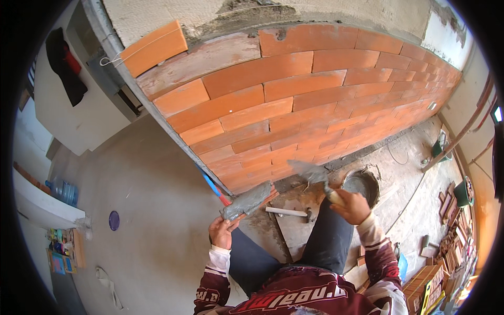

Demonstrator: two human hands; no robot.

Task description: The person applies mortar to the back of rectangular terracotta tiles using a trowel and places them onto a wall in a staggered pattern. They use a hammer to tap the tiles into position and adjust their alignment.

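My left hand [220, 233] grips a brick [247, 202] thickly coated on top with wet grey mortar, held low in front of the wall's left end. My right hand [354, 207] is wrapped round the wooden handle of a trowel [310, 171], whose blade is raised to the right of that brick and slightly blurred. Just beyond this hand stands a round bucket [376, 184] of grey mortar. The wall [294, 84] ahead has staggered rows of orange bricks, with a separate-looking brick [152, 47] and a string at its upper left corner.
A blue-and-red bar [212, 186] leans at the wall's end. A white pipe [286, 211] lies between my legs. Loose bricks [451, 226], green buckets [440, 149] and vertical pipes [478, 118] are at right. On the left floor are a purple disc [114, 220] and water bottles [65, 192].
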